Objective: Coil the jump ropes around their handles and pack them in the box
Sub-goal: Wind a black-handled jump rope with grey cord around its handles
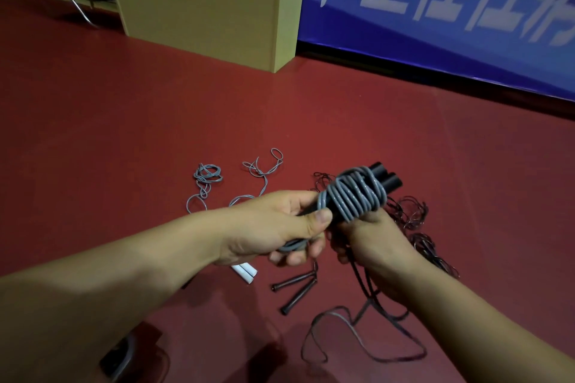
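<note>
Grey jump rope [351, 196] sits between both hands above the red floor [124, 134], already wound in several turns around a pair of black handles [384, 179] held side by side. The left hand [273, 227] has its grip clamped on the near end of the handles, thumb pressing the last turn and a short grey tail showing under the fingers. The right hand [373, 246] supports the bundle from beneath; its fingers are hidden behind the coil, though they seem closed on the coil and handles (I judge this from how the bundle rests in it).

To finish this step well, I would keep the turns snug and lying next to each other, then tuck the tail under a turn — loose wraps would likely spring open in the box.

Nearby on the floor lie a second grey rope [208, 180], untidy and with white handles [245, 272] just below the left hand, plus a dark rope [413, 227] in a tangle with its brown handles [294, 289] loose. Those still need coiling.

Further off stands a tan cardboard box [211, 0] — probably the one to pack — beside a blue banner [451, 25].
</note>
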